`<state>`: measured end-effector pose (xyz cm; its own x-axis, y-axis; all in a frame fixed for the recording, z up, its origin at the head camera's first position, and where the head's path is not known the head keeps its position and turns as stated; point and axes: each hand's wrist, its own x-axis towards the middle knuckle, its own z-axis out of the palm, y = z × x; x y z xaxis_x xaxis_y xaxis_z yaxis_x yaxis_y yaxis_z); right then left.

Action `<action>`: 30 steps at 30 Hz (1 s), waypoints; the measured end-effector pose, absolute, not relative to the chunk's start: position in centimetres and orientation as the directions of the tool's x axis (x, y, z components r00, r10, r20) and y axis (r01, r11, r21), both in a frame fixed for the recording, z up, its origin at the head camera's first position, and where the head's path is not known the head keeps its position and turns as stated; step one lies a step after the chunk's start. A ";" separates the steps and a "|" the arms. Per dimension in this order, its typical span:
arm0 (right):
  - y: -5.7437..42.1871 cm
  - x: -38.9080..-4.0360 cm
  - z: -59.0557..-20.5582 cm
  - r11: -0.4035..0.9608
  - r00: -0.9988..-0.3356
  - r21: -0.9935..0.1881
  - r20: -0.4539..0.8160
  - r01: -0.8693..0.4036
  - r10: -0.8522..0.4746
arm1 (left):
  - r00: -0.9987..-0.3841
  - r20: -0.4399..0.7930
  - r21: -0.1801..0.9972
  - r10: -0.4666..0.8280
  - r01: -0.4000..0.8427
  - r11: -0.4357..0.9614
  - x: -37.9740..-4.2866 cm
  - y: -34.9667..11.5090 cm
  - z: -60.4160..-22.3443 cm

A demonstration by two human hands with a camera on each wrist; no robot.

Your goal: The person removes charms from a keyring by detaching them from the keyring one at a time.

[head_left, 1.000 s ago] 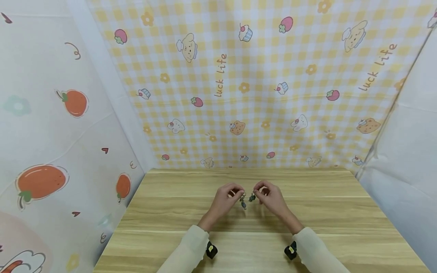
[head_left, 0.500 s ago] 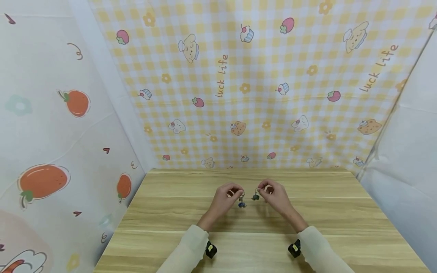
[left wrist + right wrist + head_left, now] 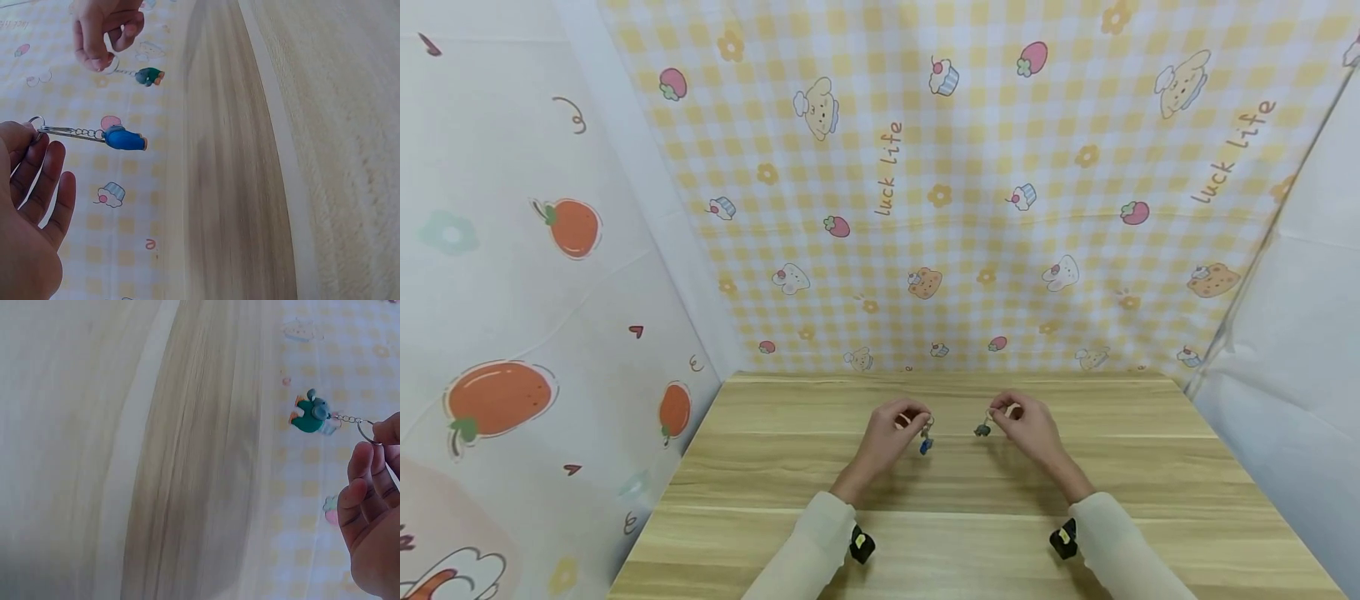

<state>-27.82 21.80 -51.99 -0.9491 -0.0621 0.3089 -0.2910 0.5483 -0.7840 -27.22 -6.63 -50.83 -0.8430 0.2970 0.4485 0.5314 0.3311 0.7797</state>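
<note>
Between thumb and finger, my left hand (image 3: 891,433) pinches the metal ring of a keychain with a blue animal figure (image 3: 125,139). The figure dangles from a short chain, and slim metal pieces, perhaps keys, lie alongside the chain. My right hand (image 3: 1028,427) pinches the ring of a second keychain, whose green elephant-like figure (image 3: 310,414) has orange feet and a grey head. Both figures hang above the wooden table (image 3: 955,542), apart from each other, with the blue one on the left in the head view.
Behind the table hangs a yellow-and-white checked cloth (image 3: 970,233) with cartoon prints. White cloth with orange fruit prints (image 3: 497,398) covers the left side, and plain white cloth (image 3: 1292,350) the right. A black wrist device (image 3: 862,545) sits below each sleeve.
My right hand has moved to the right with the green keychain, widening the gap between the hands. The left hand has shifted slightly left, and the blue figure has swung and turned.
</note>
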 end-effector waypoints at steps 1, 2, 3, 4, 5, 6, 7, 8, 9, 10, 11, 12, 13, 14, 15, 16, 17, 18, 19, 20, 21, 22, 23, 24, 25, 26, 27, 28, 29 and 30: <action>22.1 -27.9 -52.0 0.556 -0.952 -0.782 0.302 -0.280 -0.055 | -0.842 0.451 0.781 0.296 0.532 0.328 -27.2 -6.7 -50.8; 22.4 -28.0 -52.0 0.568 -0.953 -0.777 0.300 -0.272 -0.047 | -0.842 0.452 0.782 0.294 0.532 0.324 -27.3 -6.8 -50.8; 22.7 -28.1 -52.1 0.576 -0.954 -0.773 0.297 -0.264 -0.039 | -0.842 0.454 0.783 0.292 0.533 0.321 -27.3 -6.8 -50.8; 23.0 -28.1 -52.1 0.584 -0.955 -0.770 0.294 -0.257 -0.033 | -0.841 0.455 0.783 0.292 0.534 0.318 -27.3 -6.8 -50.8; 23.3 -28.2 -52.1 0.592 -0.957 -0.767 0.290 -0.247 -0.024 | -0.840 0.458 0.783 0.292 0.537 0.314 -27.3 -6.9 -50.8; 23.5 -28.3 -52.1 0.601 -0.958 -0.763 0.288 -0.239 -0.016 | -0.838 0.461 0.784 0.292 0.539 0.309 -27.3 -6.9 -50.8; 23.8 -28.3 -52.2 0.608 -0.958 -0.759 0.287 -0.233 -0.009 | -0.837 0.462 0.783 0.293 0.540 0.308 -27.3 -6.9 -50.7; 24.1 -28.4 -52.2 0.617 -0.958 -0.754 0.286 -0.227 -0.003 | -0.836 0.464 0.783 0.293 0.542 0.305 -27.2 -6.9 -50.7; 24.3 -28.5 -52.2 0.625 -0.959 -0.749 0.284 -0.221 0.002 | -0.836 0.464 0.784 0.293 0.541 0.304 -27.2 -6.9 -50.7; 24.6 -28.6 -52.2 0.633 -0.959 -0.743 0.283 -0.215 0.007 | -0.837 0.462 0.786 0.293 0.540 0.302 -27.2 -7.0 -50.7; 24.8 -28.6 -52.2 0.641 -0.960 -0.739 0.281 -0.208 0.012 | -0.838 0.461 0.787 0.292 0.538 0.302 -27.2 -7.0 -50.6; 25.0 -28.7 -52.1 0.646 -0.959 -0.735 0.282 -0.207 0.012 | -0.840 0.458 0.789 0.291 0.535 0.303 -27.1 -7.0 -50.6; 25.2 -28.8 -52.0 0.652 -0.960 -0.730 0.281 -0.204 0.015 | -0.842 0.455 0.789 0.290 0.532 0.306 -27.1 -7.0 -50.6; 25.5 -28.8 -52.0 0.657 -0.960 -0.727 0.278 -0.199 0.017 | -0.843 0.454 0.790 0.288 0.531 0.307 -27.1 -7.1 -50.6; 25.6 -28.8 -51.9 0.660 -0.961 -0.725 0.275 -0.196 0.018 | -0.844 0.454 0.789 0.286 0.530 0.311 -27.1 -7.1 -50.6; 25.8 -28.9 -51.8 0.661 -0.962 -0.725 0.272 -0.192 0.019 | -0.843 0.457 0.788 0.285 0.532 0.310 -27.1 -7.1 -50.6; 26.0 -28.9 -51.8 0.661 -0.963 -0.726 0.269 -0.190 0.019 | -0.840 0.462 0.784 0.284 0.537 0.312 -27.1 -7.2 -50.6; 26.2 -28.9 -51.8 0.662 -0.964 -0.725 0.265 -0.187 0.018 | -0.838 0.466 0.781 0.283 0.540 0.313 -27.2 -7.2 -50.7; 26.4 -28.9 -51.8 0.665 -0.965 -0.724 0.260 -0.181 0.021 | -0.836 0.471 0.778 0.283 0.545 0.313 -27.2 -7.2 -50.7; 26.6 -29.0 -51.8 0.666 -0.967 -0.724 0.255 -0.177 0.021 | -0.832 0.478 0.775 0.281 0.550 0.310 -27.2 -7.3 -50.8; 26.8 -29.0 -51.8 0.670 -0.967 -0.722 0.252 -0.174 0.021 | -0.830 0.481 0.774 0.280 0.553 0.309 -27.2 -7.3 -50.8; 27.0 -29.0 -51.9 0.673 -0.968 -0.720 0.249 -0.170 0.023 | -0.830 0.483 0.774 0.280 0.554 0.306 -27.2 -7.3 -50.9; 27.3 -29.1 -52.0 0.677 -0.969 -0.717 0.248 -0.166 0.024 | -0.830 0.483 0.774 0.279 0.554 0.307 -27.3 -7.4 -50.9; 27.5 -29.1 -52.1 0.682 -0.969 -0.713 0.245 -0.162 0.026 | -0.831 0.481 0.777 0.279 0.551 0.304 -27.3 -7.4 -50.9; 27.7 -29.2 -52.2 0.685 -0.969 -0.711 0.244 -0.159 0.028 | -0.832 0.480 0.779 0.279 0.550 0.301 -27.3 -7.4 -50.9; 28.0 -29.2 -52.3 0.686 -0.970 -0.711 0.240 -0.154 0.031 | -0.833 0.478 0.781 0.280 0.548 0.300 -27.3 -7.4 -51.0; 28.2 -29.2 -52.4 0.686 -0.971 -0.712 0.235 -0.150 0.033 | -0.834 0.475 0.781 0.282 0.547 0.300 -27.3 -7.4 -51.0; 28.4 -29.2 -52.5 0.684 -0.973 -0.716 0.229 -0.144 0.035 | -0.834 0.474 0.781 0.283 0.547 0.302 -27.3 -7.4 -51.0; 28.6 -29.3 -52.6 0.681 -0.974 -0.719 0.223 -0.139 0.036 | -0.833 0.475 0.780 0.284 0.548 0.303 -27.3 -7.4 -51.0; 28.8 -29.3 -52.6 0.677 -0.976 -0.723 0.215 -0.134 0.036 | -0.831 0.477 0.778 0.285 0.550 0.303 -27.2 -7.4 -51.1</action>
